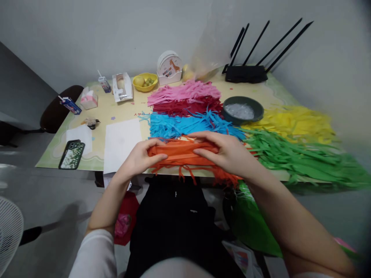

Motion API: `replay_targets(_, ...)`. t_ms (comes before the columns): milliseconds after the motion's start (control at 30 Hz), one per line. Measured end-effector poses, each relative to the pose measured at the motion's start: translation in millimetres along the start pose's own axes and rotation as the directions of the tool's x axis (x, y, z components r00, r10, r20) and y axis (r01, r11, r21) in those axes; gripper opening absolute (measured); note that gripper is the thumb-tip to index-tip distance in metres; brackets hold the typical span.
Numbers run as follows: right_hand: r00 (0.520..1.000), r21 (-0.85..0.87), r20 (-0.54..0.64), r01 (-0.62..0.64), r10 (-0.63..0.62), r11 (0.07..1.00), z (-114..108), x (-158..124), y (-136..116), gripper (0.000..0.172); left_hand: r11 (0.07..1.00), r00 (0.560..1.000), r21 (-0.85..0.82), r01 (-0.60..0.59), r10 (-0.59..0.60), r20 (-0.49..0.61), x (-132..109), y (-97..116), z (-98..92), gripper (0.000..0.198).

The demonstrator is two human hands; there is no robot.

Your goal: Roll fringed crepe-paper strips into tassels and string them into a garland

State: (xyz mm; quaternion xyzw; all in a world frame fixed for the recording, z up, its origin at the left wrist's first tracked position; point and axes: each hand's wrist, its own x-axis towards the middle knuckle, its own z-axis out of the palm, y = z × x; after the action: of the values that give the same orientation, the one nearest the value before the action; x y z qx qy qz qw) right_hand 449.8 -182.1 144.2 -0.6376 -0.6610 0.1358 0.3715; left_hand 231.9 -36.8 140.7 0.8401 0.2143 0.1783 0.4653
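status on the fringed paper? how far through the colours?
Looks done: cut fringed sheets lie flat in pink, dark red, blue, yellow and green. In hand: left hand and right hand both grip the orange fringed paper strip at the table's near edge. Left: judging by this, the orange strip isn't yet laid flat.

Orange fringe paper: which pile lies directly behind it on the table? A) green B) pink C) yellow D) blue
D. Both the left hand and the right hand grip the orange fringe paper at the table's near edge, and the blue fringe pile lies just beyond it; the dark red pile and pink pile sit farther back.
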Motion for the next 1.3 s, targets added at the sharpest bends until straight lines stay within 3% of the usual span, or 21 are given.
replay_targets(100, 0.999, 0.002, 0.01, -0.049, 0.049, 0.999, 0.8, 0.8, 0.9, 0.012, 0.999, 0.999, -0.029, 0.025, -0.024, 0.036, 0.5, 0.1, -1.1, 0.023)
replay_targets(300, 0.985, 0.272, -0.003, -0.165, 0.173, 0.948, 4.1, -1.9, -0.9, 0.013, 0.896, 0.984, -0.41, 0.169, -0.131, 0.12, -5.4, 0.5, 1.8, 0.024)
replay_targets(400, 0.976, 0.457, -0.018, -0.184, 0.216, 0.87, 7.4, -5.1, -2.9, 0.012, 0.844, 0.99, -0.518, 0.138, -0.137, 0.041, -8.1, -3.4, 2.2, 0.024)
replay_targets(533, 0.966, 0.54, -0.053, -0.186, 0.253, 0.821, 13.0, -9.7, -0.7, 0.011, 0.828, 0.991, -0.551, 0.105, -0.134, -0.014, -11.9, -10.1, 1.0, 0.021)
replay_targets(633, 0.972, 0.561, -0.069, -0.148, 0.224, 0.815, 15.8, -11.3, 3.0, 0.009, 0.854, 0.998, -0.519, 0.029, -0.049, -0.025, -15.0, -12.8, -1.2, 0.015)
replay_targets(800, 0.994, 0.447, -0.1, 0.006, 0.043, 0.895, 12.1, -9.4, 5.4, 0.015, 0.901, 0.998, -0.43, -0.065, 0.048, -0.05, -17.7, -10.2, -4.5, 0.013)
replay_targets(967, 0.99, 0.285, -0.084, 0.13, -0.11, 0.95, 6.3, -8.9, 2.2, 0.017, 0.945, 0.996, -0.326, -0.038, 0.011, -0.083, -18.7, -3.0, -0.2, 0.021)
replay_targets(1100, 0.99, 0.166, -0.118, 0.094, -0.075, 0.982, 9.4, -9.9, -5.8, 0.013, 0.992, 0.979, -0.124, -0.025, -0.001, -0.204, -18.2, 1.3, 5.0, 0.019)
replay_targets(1167, 0.991, 0.096, -0.133, 0.027, -0.014, 0.995, 12.0, -10.0, -9.4, 0.007, 0.999, 0.979, 0.001, -0.041, 0.04, -0.2, -17.5, 2.8, 6.3, 0.022)
replay_targets(1200, 0.992, 0.067, -0.13, -0.003, 0.012, 0.998, 13.1, -9.9, -10.6, 0.013, 0.998, 0.981, 0.049, -0.046, 0.054, -0.187, -17.2, 3.5, 6.7, 0.019)
replay_targets(1300, 0.994, 0.039, -0.1, -0.039, 0.043, 0.998, 14.7, -9.2, -11.1, 0.012, 0.996, 0.987, 0.079, -0.044, 0.056, -0.15, -16.9, 5.7, 7.6, 0.009)
